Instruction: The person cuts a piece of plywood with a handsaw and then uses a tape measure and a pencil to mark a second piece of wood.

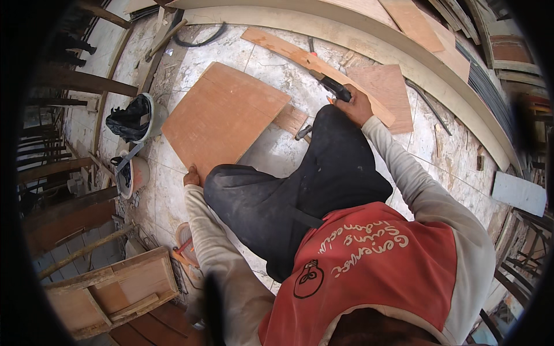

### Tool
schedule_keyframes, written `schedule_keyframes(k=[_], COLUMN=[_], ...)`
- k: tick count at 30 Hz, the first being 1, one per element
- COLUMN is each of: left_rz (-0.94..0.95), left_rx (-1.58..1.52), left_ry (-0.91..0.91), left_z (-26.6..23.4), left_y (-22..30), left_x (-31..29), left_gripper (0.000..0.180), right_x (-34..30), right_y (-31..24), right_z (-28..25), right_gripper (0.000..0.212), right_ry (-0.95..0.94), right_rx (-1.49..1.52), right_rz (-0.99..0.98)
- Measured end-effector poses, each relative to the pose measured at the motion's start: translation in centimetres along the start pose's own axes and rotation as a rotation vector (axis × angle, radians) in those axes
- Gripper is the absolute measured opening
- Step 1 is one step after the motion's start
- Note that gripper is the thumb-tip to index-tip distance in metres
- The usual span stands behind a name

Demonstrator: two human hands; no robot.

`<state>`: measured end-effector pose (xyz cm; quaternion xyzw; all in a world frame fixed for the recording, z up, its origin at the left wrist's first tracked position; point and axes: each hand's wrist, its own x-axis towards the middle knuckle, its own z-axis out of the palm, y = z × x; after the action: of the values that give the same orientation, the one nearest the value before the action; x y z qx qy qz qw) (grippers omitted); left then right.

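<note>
My left hand (192, 176) grips the near left corner of a square plywood board (225, 112), which reaches from my left knee out over the floor. In my right hand (355, 106), beside my raised right knee, is a black-handled tool (331, 85) with a brownish far end; its exact kind is unclear. A small orange tip (330, 100) shows next to those fingers. Partly under the board's right edge sits a small wood piece (290, 120). A hammer (303, 132) lies between the board and my right leg, its handle mostly hidden.
A long wooden plank (277, 48) and a plywood offcut (385, 92) lie beyond my right hand. Two buckets (157, 118) (140, 174) stand at the left. A dark metal bar (430, 106) rests at the right, near a long pale beam (461, 109). A wooden panel (115, 288) lies lower left.
</note>
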<state>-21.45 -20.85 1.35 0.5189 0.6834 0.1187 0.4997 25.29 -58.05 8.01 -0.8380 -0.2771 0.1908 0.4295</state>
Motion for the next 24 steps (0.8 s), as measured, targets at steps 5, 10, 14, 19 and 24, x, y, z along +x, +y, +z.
schedule_keyframes(k=[5,10,14,19,24], left_rz=[-0.172,-0.106,-0.178,-0.128,-0.015], left_rx=[-0.261,-0.26,-0.29,-0.119,-0.034], left_ry=[-0.184,-0.342,-0.274,0.045,0.279], left_z=[-4.2,-12.1,-7.2,-4.8,3.6], left_y=[1.6,1.1,0.9,-0.1,-7.4], left_x=[1.5,4.9,4.0,0.3,-9.1], left_gripper=[0.049,0.043,0.045,0.054,0.057], right_x=[-3.1,-4.9,-5.2,-5.4,-7.0], right_y=[-2.0,-6.7,-6.7,-7.7,-6.6], right_z=[0.0,-0.3,-1.3,-1.0,-3.4], right_gripper=[0.055,0.047,0.045,0.046,0.038], right_ry=[0.028,0.01,0.072,0.051,0.041], right_rx=[0.301,0.835,0.766,0.871,0.938], right_rz=[0.026,0.001,-0.041,0.014,0.117])
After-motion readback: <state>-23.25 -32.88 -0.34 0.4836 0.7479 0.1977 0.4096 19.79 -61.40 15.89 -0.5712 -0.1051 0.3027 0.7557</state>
